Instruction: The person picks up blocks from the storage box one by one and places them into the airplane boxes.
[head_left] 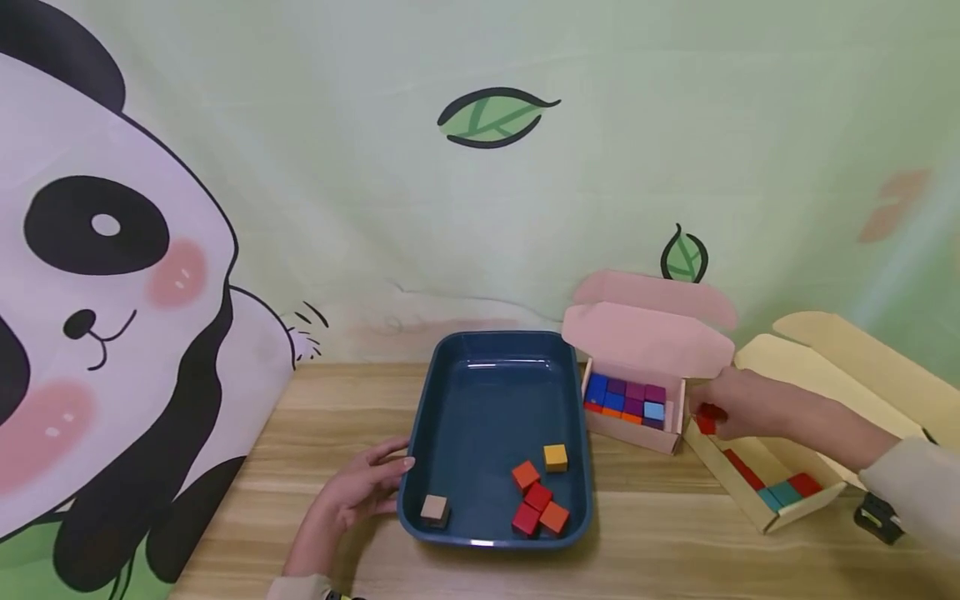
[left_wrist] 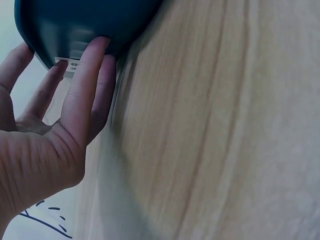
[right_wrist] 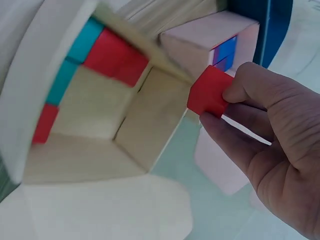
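Note:
My right hand (head_left: pixel 750 404) pinches a red block (right_wrist: pixel 209 91) between thumb and fingers, over the far left end of the cream box (head_left: pixel 738 483). Red and teal blocks (right_wrist: pixel 85 42) lie along the inside of that box. My left hand (head_left: pixel 367 487) touches the left wall of a dark blue tray (head_left: pixel 495 417) with fairly straight fingers, one fingertip right at the rim. Inside the tray, a beige block (head_left: pixel 434 510) sits at the near left corner. A yellow block (head_left: pixel 556 457) and several red and orange blocks (head_left: pixel 538 497) are at the near right.
Between the tray and the cream box stands a pink box (head_left: pixel 637 432) with its lid raised, holding blue, purple and orange blocks. The cream box's lid (head_left: pixel 810 367) leans open toward the back. A printed panda cloth (head_left: pixel 337 167) hangs behind the wooden table (head_left: pixel 345 396).

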